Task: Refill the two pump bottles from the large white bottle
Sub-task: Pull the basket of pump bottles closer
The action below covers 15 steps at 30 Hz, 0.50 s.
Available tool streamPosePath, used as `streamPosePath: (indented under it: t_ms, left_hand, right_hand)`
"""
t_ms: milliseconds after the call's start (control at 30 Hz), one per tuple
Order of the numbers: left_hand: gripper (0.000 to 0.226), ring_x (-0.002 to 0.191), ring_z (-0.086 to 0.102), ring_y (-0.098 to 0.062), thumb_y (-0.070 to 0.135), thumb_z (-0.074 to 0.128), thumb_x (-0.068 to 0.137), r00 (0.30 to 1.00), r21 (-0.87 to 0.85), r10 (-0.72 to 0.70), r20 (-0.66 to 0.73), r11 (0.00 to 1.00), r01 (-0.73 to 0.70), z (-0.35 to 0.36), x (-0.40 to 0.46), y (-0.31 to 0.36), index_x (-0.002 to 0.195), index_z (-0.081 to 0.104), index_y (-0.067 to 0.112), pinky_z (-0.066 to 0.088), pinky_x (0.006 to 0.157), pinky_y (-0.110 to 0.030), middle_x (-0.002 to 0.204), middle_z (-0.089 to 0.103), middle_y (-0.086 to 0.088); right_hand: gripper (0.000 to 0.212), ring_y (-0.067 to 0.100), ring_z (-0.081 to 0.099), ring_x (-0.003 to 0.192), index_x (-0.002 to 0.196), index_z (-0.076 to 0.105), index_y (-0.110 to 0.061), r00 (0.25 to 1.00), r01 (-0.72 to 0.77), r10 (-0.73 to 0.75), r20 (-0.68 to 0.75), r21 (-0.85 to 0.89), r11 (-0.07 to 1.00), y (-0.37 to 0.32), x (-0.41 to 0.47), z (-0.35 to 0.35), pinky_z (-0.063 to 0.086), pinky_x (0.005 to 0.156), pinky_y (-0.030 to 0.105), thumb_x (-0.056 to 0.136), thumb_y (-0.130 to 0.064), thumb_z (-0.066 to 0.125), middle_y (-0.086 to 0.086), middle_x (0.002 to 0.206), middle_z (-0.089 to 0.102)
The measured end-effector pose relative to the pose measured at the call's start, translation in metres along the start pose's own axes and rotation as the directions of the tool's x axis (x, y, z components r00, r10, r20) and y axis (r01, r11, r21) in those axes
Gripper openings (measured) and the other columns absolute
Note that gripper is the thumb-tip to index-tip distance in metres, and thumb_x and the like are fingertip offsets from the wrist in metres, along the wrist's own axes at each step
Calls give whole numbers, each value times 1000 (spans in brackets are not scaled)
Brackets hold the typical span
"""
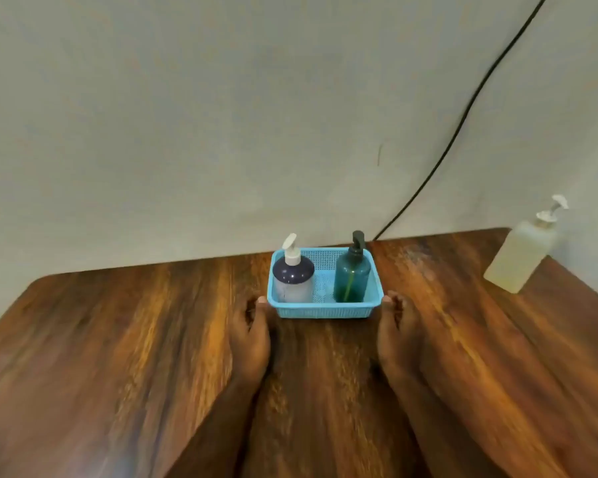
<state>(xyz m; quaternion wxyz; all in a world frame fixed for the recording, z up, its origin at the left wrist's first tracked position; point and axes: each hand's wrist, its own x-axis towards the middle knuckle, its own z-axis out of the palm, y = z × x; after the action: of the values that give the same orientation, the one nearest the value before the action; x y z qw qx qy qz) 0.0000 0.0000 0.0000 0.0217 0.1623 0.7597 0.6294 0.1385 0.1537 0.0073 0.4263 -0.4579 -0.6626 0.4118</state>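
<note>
A light blue plastic basket (pixel 325 309) stands near the far edge of the wooden table (pixel 118 357). Inside it, on the left, is a pale bottle with a dark navy shoulder and a white pump (pixel 292 274). On the right stands a dark green see-through bottle with a black pump (pixel 352 276). My left hand (pixel 251 334) grips the basket's left end and my right hand (pixel 396 334) grips its right end. The large white bottle (pixel 522 251), with its own white pump, stands at the far right of the table, apart from the basket.
A pale wall rises directly behind the table. A black cable (pixel 463 115) hangs down the wall and drops behind the table's back edge, just right of the basket. The table's right edge runs close by the large bottle.
</note>
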Motion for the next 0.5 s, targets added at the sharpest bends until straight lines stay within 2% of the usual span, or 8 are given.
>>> streamPosePath:
  t_ms: [67,167,233,267,333,400,500]
  left_hand:
    - [17,94,65,1,23,52,104,999,-32,38,-20,999,-38,4,-2,-13,108,68,27,54,86,-28,100,72,10]
    - [27,109,65,-11,34,48,105,998,-103,27,62,995,-21,7,4,-28,123,66,25,53,95,-35,117,71,4]
    - [35,120,60,-13,45,45,104,995,-137,-26,99,990,40,5,6,-30,131,61,29,48,105,-36,132,64,7]
    - [34,119,58,-10,47,42,104,990,-153,-52,130,986,72,5,8,-28,131,58,34,46,104,-33,132,61,13]
    - [31,112,56,-4,50,35,106,973,-152,-70,222,983,106,6,7,-21,131,52,41,43,93,-23,120,58,20]
    - [38,109,57,-1,50,29,107,951,-153,-72,301,980,123,6,4,-12,135,52,37,40,82,-16,117,57,19]
    - [43,106,59,-1,47,29,108,928,-167,-110,356,970,178,1,-1,-3,137,55,29,43,77,-16,122,60,13]
  right_hand:
    - [26,9,54,97,124,64,-8,999,30,-29,-27,50,998,8,-2,3,34,71,-1,104,-19,51,-2,108,62]
    - [24,8,56,92,120,67,-9,998,58,-55,-27,89,994,15,2,7,33,67,-6,103,-17,52,-7,103,61]
    - [27,-2,54,86,124,66,-13,998,55,-54,-19,112,992,19,3,6,35,65,-3,104,-23,51,-9,105,61]
    - [28,-4,54,86,125,65,-15,999,49,-48,-10,108,993,20,6,6,35,65,0,104,-25,50,-10,106,61]
    - [27,1,57,87,123,67,-17,999,37,-39,15,109,993,19,10,5,35,63,6,104,-28,52,-8,105,65]
    - [23,5,61,83,114,71,-18,999,11,-16,38,128,992,13,13,5,38,59,11,102,-28,55,-3,103,71]
    - [26,12,65,75,109,73,-13,994,-82,72,83,117,990,2,13,5,41,52,20,102,-29,54,4,92,73]
